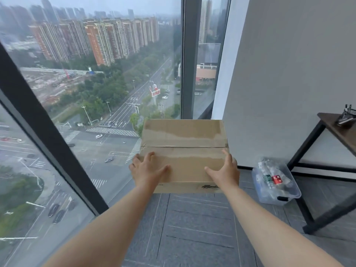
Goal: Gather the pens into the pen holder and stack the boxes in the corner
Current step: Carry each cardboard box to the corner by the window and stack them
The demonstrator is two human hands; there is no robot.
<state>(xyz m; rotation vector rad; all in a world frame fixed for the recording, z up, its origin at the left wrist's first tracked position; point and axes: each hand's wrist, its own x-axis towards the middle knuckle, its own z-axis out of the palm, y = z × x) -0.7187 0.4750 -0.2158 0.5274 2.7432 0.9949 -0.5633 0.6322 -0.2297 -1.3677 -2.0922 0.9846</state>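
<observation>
At the left, floor-to-ceiling window glass runs to the corner of the grey carpet-tiled floor. The left hand grips the left edge of a closed cardboard box — thumb flat on the taped, creased lid, fingers curled over the side. The box sits in that corner, against window and wall. The right hand clasps its right edge the same way. Further right, a clear plastic bin holds crumpled bottles — beside a dark table.
</observation>
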